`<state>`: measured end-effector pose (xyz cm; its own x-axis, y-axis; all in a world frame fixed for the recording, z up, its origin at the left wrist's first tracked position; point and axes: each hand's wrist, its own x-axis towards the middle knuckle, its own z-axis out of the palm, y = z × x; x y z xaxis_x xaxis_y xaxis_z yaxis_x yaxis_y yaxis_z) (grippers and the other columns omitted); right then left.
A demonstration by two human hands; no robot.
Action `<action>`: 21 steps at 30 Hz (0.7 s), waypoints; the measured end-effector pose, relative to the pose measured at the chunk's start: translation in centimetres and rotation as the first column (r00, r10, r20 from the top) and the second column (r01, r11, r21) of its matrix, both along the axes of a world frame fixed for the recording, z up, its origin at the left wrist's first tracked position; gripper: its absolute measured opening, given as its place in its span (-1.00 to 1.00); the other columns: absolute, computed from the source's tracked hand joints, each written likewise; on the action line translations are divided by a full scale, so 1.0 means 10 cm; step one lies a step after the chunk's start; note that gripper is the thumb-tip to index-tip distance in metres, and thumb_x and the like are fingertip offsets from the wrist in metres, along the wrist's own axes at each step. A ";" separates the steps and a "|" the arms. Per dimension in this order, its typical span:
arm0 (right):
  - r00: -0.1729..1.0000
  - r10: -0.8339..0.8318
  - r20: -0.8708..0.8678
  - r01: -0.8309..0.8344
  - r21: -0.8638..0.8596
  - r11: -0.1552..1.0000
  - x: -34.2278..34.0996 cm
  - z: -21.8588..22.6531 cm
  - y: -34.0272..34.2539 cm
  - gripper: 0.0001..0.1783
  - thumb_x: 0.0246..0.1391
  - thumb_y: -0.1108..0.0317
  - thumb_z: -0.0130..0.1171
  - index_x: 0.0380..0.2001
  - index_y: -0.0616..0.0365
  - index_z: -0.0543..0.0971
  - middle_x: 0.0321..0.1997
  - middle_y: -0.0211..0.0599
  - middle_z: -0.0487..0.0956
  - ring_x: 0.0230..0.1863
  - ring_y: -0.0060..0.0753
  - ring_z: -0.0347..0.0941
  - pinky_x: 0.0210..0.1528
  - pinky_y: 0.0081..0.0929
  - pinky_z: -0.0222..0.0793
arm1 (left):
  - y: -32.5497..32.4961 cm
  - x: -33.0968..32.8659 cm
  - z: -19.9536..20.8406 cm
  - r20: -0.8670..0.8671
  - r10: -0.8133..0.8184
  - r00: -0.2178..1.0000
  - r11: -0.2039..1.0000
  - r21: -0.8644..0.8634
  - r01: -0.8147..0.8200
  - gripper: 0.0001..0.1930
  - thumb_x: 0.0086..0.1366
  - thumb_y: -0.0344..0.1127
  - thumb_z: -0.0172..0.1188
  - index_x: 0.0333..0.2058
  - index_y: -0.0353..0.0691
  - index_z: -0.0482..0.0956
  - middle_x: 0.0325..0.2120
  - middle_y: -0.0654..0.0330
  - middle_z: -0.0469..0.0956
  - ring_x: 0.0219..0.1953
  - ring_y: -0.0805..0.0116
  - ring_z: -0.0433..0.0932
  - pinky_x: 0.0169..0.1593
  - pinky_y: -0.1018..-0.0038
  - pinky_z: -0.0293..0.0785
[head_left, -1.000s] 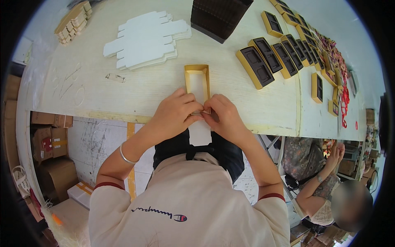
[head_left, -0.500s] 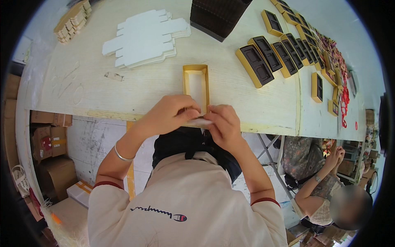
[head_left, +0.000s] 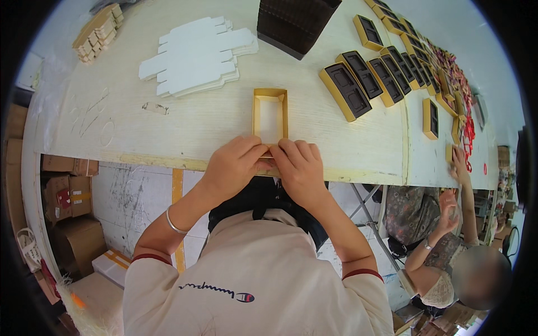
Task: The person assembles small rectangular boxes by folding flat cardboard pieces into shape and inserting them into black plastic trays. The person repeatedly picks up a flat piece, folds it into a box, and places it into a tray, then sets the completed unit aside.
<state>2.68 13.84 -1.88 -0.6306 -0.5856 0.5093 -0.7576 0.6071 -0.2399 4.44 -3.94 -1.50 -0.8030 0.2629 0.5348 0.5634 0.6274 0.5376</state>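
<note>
Gold box [head_left: 284, 117], topless, lying at near edge of pale table [head_left: 347, 151]. Left hand [head_left: 236, 163] and right hand [head_left: 299, 167] side by side at its near end, fingers of both narrow, pinching near wall. Far left: stacked white card blanks [head_left: 193, 56]. Far right: gold boxes with dark inserts [head_left: 348, 92].
</note>
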 end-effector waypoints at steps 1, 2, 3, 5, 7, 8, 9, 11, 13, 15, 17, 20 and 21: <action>0.997 0.023 0.069 -0.026 0.034 0.999 -0.01 0.00 0.00 -0.79 -0.11 0.44 0.20 -0.32 0.16 0.52 -0.23 -0.24 0.45 -0.29 -0.24 0.38 -0.36 -0.30 0.25 | -0.01 0.00 -0.01 0.047 -0.011 0.999 0.999 -0.029 0.013 -0.88 0.05 -0.47 0.30 -0.41 -0.29 0.54 -0.37 0.14 0.51 -0.44 0.16 0.50 -0.37 0.34 0.46; 0.990 0.045 0.135 -0.054 0.064 0.996 -0.04 0.00 0.01 -0.80 -0.12 0.45 0.19 -0.33 0.17 0.53 -0.24 -0.25 0.46 -0.32 -0.24 0.37 -0.39 -0.31 0.23 | -0.04 -0.01 -0.02 0.090 -0.020 0.996 0.998 -0.060 0.026 -0.87 0.03 -0.46 0.30 -0.41 -0.29 0.55 -0.40 0.14 0.51 -0.43 0.15 0.50 -0.36 0.32 0.46; 0.978 0.064 0.201 -0.084 0.092 0.992 -0.07 0.01 0.00 -0.80 -0.13 0.47 0.18 -0.33 0.18 0.53 -0.26 -0.27 0.47 -0.36 -0.23 0.37 -0.42 -0.33 0.21 | -0.06 -0.02 -0.01 0.133 -0.028 0.991 0.995 -0.091 0.040 -0.86 0.01 -0.45 0.31 -0.42 -0.28 0.55 -0.43 0.15 0.50 -0.41 0.13 0.50 -0.36 0.31 0.46; 0.932 0.071 0.355 -0.121 0.119 0.985 -0.15 0.14 -0.01 -0.81 -0.08 0.45 0.18 -0.32 0.21 0.53 -0.29 -0.28 0.48 -0.38 -0.19 0.39 -0.39 -0.29 0.25 | -0.11 -0.11 0.11 0.280 -0.071 0.958 0.979 -0.167 0.121 -0.88 0.03 -0.44 0.29 -0.44 -0.29 0.55 -0.47 0.15 0.49 -0.38 0.13 0.50 -0.34 0.31 0.45; 0.861 0.151 0.486 -0.195 0.041 0.980 -0.20 0.18 -0.02 -0.82 -0.04 0.45 0.17 -0.30 0.22 0.52 -0.29 -0.28 0.49 -0.40 -0.18 0.42 -0.36 -0.29 0.30 | -0.17 -0.17 0.22 0.387 -0.103 0.916 0.955 -0.220 0.201 -0.87 0.04 -0.38 0.29 -0.47 -0.29 0.55 -0.49 0.17 0.48 -0.33 0.13 0.49 -0.28 0.29 0.44; 0.821 0.224 0.526 -0.235 -0.046 0.971 -0.26 0.19 -0.02 -0.82 -0.02 0.46 0.17 -0.28 0.22 0.52 -0.27 -0.27 0.50 -0.40 -0.20 0.43 -0.35 -0.31 0.33 | -0.22 -0.23 0.27 0.413 -0.128 0.902 0.940 -0.238 0.243 -0.84 0.03 -0.33 0.31 -0.50 -0.28 0.55 -0.49 0.18 0.48 -0.30 0.14 0.48 -0.22 0.28 0.43; 0.775 0.299 0.557 -0.270 -0.135 0.953 -0.31 0.23 -0.01 -0.82 0.00 0.48 0.17 -0.27 0.22 0.53 -0.25 -0.27 0.50 -0.40 -0.21 0.45 -0.34 -0.33 0.36 | -0.27 -0.29 0.32 0.439 -0.150 0.886 0.924 -0.257 0.284 -0.81 0.03 -0.27 0.33 -0.52 -0.27 0.55 -0.49 0.19 0.47 -0.26 0.14 0.48 -0.17 0.26 0.42; 0.620 0.352 0.701 -0.158 -0.328 0.931 -0.38 0.51 0.08 -0.75 -0.02 0.54 0.21 -0.20 0.19 0.54 -0.21 -0.30 0.51 -0.36 -0.35 0.46 -0.27 -0.43 0.38 | -0.34 -0.33 0.40 0.387 -0.181 0.904 0.901 -0.302 0.310 -0.72 -0.03 -0.14 0.38 -0.58 -0.23 0.55 -0.46 0.21 0.47 -0.18 0.15 0.45 0.00 0.21 0.33; 0.735 0.285 0.615 -0.003 -0.417 0.909 -0.53 0.80 0.14 -0.69 -0.01 0.61 0.22 -0.14 0.17 0.55 -0.17 -0.36 0.52 -0.34 -0.53 0.41 -0.26 -0.58 0.38 | -0.39 -0.29 0.36 0.321 -0.175 0.931 0.904 -0.322 0.281 -0.58 -0.17 0.06 0.46 -0.66 -0.16 0.52 -0.34 0.24 0.47 -0.03 0.14 0.38 0.28 0.08 0.08; 0.971 0.068 0.228 0.052 -0.480 0.876 -0.92 1.00 0.22 -0.73 0.00 0.62 0.22 -0.17 0.21 0.55 -0.17 -0.29 0.52 -0.33 -0.51 0.41 -0.25 -0.63 0.36 | -0.32 -0.23 0.28 0.226 -0.138 0.964 0.920 -0.332 0.210 -0.58 -0.11 0.06 0.42 -0.67 -0.17 0.51 -0.29 0.19 0.46 0.02 0.10 0.36 0.30 0.02 0.02; 0.983 -0.123 -0.135 0.064 -0.379 0.923 -1.38 1.20 0.27 -0.77 0.06 0.47 0.23 -0.17 0.20 0.57 -0.21 -0.25 0.53 -0.26 -0.42 0.42 -0.19 -0.50 0.37 | -0.26 -0.18 0.22 0.191 -0.086 0.978 0.925 -0.349 0.149 -0.67 -0.07 -0.06 0.43 -0.56 -0.17 0.55 -0.12 0.16 0.45 0.11 0.04 0.33 0.33 -0.01 -0.02; 0.977 -0.129 -0.167 0.102 -0.165 0.981 -1.90 1.36 0.20 -0.76 0.06 0.30 0.24 -0.27 0.24 0.61 -0.27 -0.19 0.57 -0.18 -0.19 0.47 -0.15 -0.40 0.38 | -0.23 -0.11 0.14 0.042 -0.043 0.998 0.954 -0.296 0.053 -0.66 0.01 -0.17 0.38 -0.28 -0.20 0.55 0.02 0.06 0.38 0.14 0.01 0.30 0.32 -0.04 0.00; 0.988 -0.125 -0.090 0.121 -0.048 0.992 -1.99 1.43 0.18 -0.76 0.09 0.26 0.23 -0.27 0.23 0.62 -0.28 -0.23 0.57 -0.20 -0.29 0.45 -0.16 -0.41 0.37 | -0.23 -0.08 0.10 0.022 0.016 1.000 0.969 -0.248 -0.010 -0.61 0.02 -0.19 0.37 -0.19 -0.21 0.51 0.05 0.02 0.36 0.15 -0.01 0.29 0.31 -0.02 0.03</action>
